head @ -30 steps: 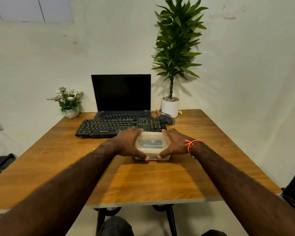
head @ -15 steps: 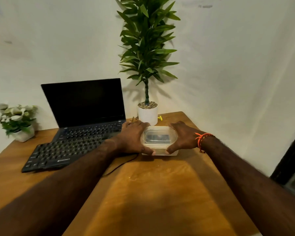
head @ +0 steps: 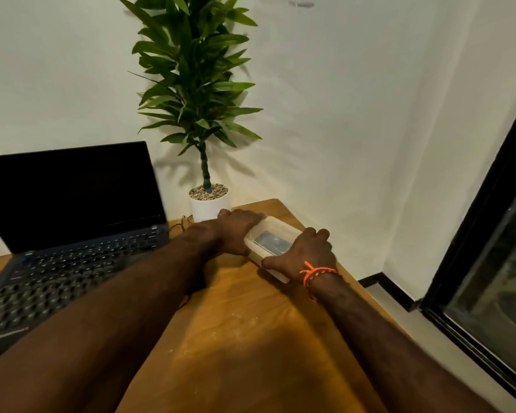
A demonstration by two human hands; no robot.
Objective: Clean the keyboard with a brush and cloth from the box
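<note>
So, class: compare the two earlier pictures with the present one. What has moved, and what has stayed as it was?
The box has been carried from in front of the keyboard to the table's far right corner, beside the white plant pot. The left hand and right hand still hold it by its two sides, lid still on. The keyboard, laptop and plant stayed put; only the camera turned right.

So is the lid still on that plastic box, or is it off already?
On. The clear lid sits flat over the box, left hand and right hand gripping its sides; contents show only as a dark blur.
</note>
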